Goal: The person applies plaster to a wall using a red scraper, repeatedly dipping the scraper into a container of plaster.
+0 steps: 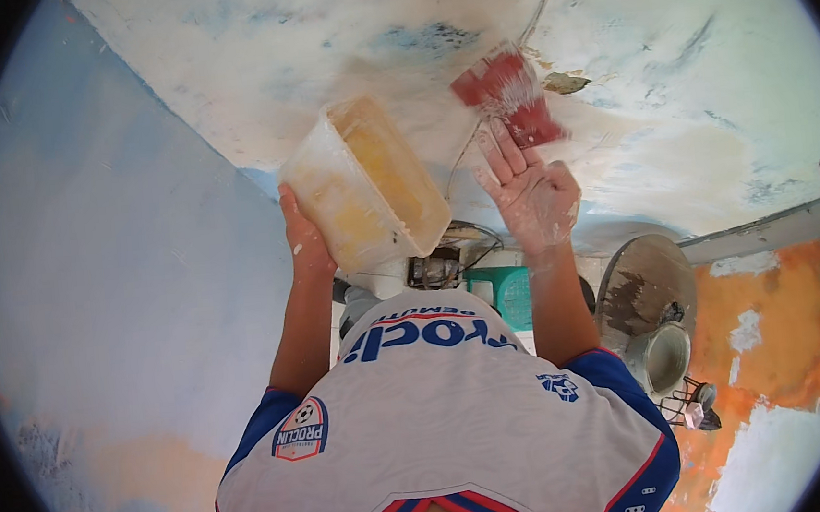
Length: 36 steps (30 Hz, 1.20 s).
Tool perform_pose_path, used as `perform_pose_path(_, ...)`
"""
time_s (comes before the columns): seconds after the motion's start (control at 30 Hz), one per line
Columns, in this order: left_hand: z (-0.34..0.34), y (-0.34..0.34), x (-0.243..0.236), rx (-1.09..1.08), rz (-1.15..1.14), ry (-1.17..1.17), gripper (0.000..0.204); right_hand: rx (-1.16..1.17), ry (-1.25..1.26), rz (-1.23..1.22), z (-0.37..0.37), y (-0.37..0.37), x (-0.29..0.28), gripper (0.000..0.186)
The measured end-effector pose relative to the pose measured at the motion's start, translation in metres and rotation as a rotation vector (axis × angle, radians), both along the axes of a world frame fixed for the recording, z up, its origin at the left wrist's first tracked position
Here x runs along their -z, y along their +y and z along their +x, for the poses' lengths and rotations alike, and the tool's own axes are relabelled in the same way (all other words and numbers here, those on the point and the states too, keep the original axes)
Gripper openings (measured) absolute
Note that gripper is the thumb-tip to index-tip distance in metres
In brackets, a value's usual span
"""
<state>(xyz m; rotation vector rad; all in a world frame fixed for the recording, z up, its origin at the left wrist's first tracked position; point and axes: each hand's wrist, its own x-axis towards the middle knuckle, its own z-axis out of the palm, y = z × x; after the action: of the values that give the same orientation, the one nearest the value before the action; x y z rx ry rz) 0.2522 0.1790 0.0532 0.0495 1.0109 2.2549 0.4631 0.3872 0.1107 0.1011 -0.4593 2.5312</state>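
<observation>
Red scraper in right hand

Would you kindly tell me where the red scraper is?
In the head view, the red scraper is in the upper half, right of centre, at the fingertips of the right hand, right of the plastic tub.

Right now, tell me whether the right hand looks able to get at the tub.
Most likely yes: the tub, held by the left hand, has its open side facing right, toward the right hand, with nothing visible between them. The right hand holds the red scraper, so its grip isn't free.
</observation>
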Motion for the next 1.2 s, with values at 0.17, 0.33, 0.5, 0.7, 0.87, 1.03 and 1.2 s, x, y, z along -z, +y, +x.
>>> perform_pose_path(0.17,-0.002,-0.001,0.014,0.051,0.024,0.009,0.072,0.077,-0.072,0.075,0.002,-0.004,0.033,0.042)
perform_pose_path(0.33,-0.005,-0.009,0.019,0.003,0.032,0.021,0.071,0.225,-0.425,0.053,0.0,-0.02,0.025,0.032)
perform_pose_path(0.5,-0.003,-0.018,0.015,-0.127,0.052,0.096,0.072,0.276,-0.62,0.231,0.011,-0.029,0.029,0.032)
perform_pose_path(0.7,-0.003,-0.029,0.004,-0.243,0.038,0.202,0.074,0.39,-0.708,0.497,0.014,-0.051,0.038,0.013)
perform_pose_path(0.87,-0.004,-0.034,0.003,-0.313,0.053,0.229,0.075,0.397,-0.684,0.713,0.014,-0.063,0.03,0.014)
perform_pose_path(1.03,-0.017,-0.038,0.022,-0.333,0.077,0.272,0.077,0.316,-0.597,0.552,0.014,-0.065,0.029,0.02)
perform_pose_path(1.2,-0.009,-0.031,0.011,-0.317,0.067,0.256,0.078,0.271,-0.645,0.636,0.013,-0.06,0.037,0.021)
